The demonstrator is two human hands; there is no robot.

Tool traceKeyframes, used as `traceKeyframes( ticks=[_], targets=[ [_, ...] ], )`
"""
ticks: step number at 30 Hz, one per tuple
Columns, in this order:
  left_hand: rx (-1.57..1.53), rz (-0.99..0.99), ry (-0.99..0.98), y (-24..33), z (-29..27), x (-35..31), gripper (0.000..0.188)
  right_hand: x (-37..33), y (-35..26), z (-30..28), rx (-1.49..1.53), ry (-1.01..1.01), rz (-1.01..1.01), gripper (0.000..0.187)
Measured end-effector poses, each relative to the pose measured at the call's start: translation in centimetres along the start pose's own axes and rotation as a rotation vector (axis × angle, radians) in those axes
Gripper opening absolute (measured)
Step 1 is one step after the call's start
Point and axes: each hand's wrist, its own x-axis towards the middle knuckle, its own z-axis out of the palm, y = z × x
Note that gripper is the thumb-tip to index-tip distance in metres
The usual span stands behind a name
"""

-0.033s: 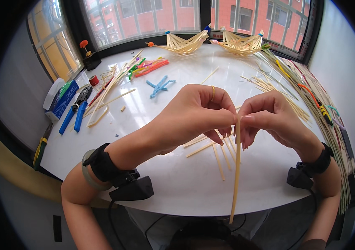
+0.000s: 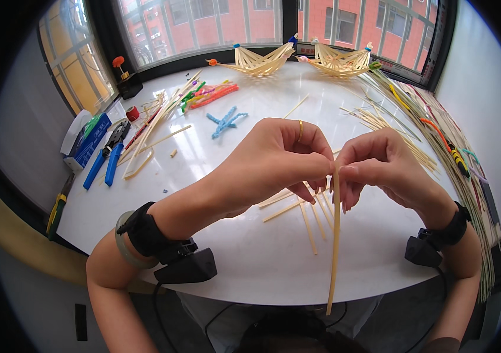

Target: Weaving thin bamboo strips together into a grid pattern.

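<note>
A long pale bamboo strip (image 2: 334,253) hangs down in front of me, its lower end past the table's near edge. My left hand (image 2: 289,156) pinches the strip's top between thumb and fingers. From the other side, my right hand (image 2: 380,167) grips the same spot, thumb against the strip, and the two hands nearly touch. Their fingers hide the strip's upper end. Beneath my hands, several short bamboo pieces (image 2: 308,226) lie fanned out on the white table (image 2: 233,253), partly covered by my fingers.
Blue-handled pliers (image 2: 106,156) and a blue box (image 2: 88,141) lie at left. Light-blue twisted pipe cleaners (image 2: 225,122) sit mid-table. Two woven bamboo forms (image 2: 259,62) stand by the window. Bundled long strips (image 2: 480,235) line the right edge, with a yellow-black tool (image 2: 458,159) on them.
The hanging strip's lower end has swung very slightly to the right. Both hands keep their pinch in practically the same place.
</note>
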Motion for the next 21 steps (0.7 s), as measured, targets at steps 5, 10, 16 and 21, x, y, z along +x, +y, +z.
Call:
traceKeyframes(
  ticks=[5, 10, 16, 21],
  targets=[
    [-0.023, 0.023, 0.012, -0.31, -0.12, 0.11, 0.012, -0.15, -0.2, 0.06, -0.031, 0.002, 0.03, 0.019],
    [-0.032, 0.024, 0.022, -0.29, -0.08, 0.05, 0.011, -0.04, -0.02, 0.02, -0.024, 0.013, 0.023, 0.019],
    [-0.016, 0.034, 0.034, -0.24, -0.1, 0.05, 0.011, 0.04, -0.06, 0.09, -0.03, 0.028, 0.033, 0.019],
    [-0.017, 0.048, 0.036, -0.22, -0.15, 0.13, 0.012, 0.04, -0.14, 0.08, -0.059, 0.049, 0.051, 0.02]
  ],
)
